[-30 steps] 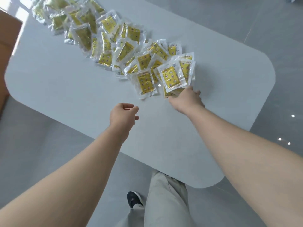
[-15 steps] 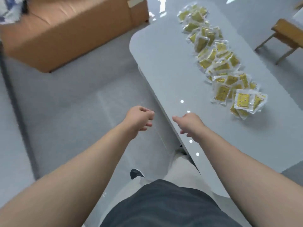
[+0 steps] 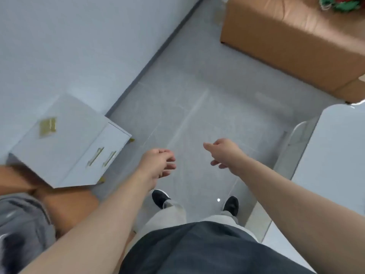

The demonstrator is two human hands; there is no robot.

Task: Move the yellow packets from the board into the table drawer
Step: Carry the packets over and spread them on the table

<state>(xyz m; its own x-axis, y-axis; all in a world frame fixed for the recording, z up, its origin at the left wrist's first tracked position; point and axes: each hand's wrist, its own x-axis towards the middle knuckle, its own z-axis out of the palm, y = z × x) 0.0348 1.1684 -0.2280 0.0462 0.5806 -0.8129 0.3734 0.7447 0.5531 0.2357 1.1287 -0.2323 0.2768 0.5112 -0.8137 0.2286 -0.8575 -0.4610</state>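
Both hands are empty and out over the grey floor (image 3: pixel 197 107). Left hand (image 3: pixel 158 165): fingers loosely curled, slightly apart, nothing in them. Right hand (image 3: pixel 225 153): one finger stretched forward, the others hanging loose and apart, nothing held.

Only one yellow packet (image 3: pixel 48 126) is in view, blurred, lying flat on top of the small white table (image 3: pixel 59 155) at left, well apart from both hands. The board (image 3: pixel 335 165) shows only a bare corner at the right edge, so any packets on it are out of frame. The drawer front (image 3: pixel 110 139) looks closed, with gold handles (image 3: pixel 95 159) on it, so it likely has to be pulled open first.

Handling guess: the packet looks thin, flat and light, probably with a slick film wrapper that bends easily and is not fragile. Pinch it by an edge or corner, or slide fingers under it. A stack would likely slip, so clamp it between thumb and fingers.

Writing: none readable, and the print on the packet is too blurred. A brown sofa (image 3: pixel 296 40) is at top right, with no brand or label visible
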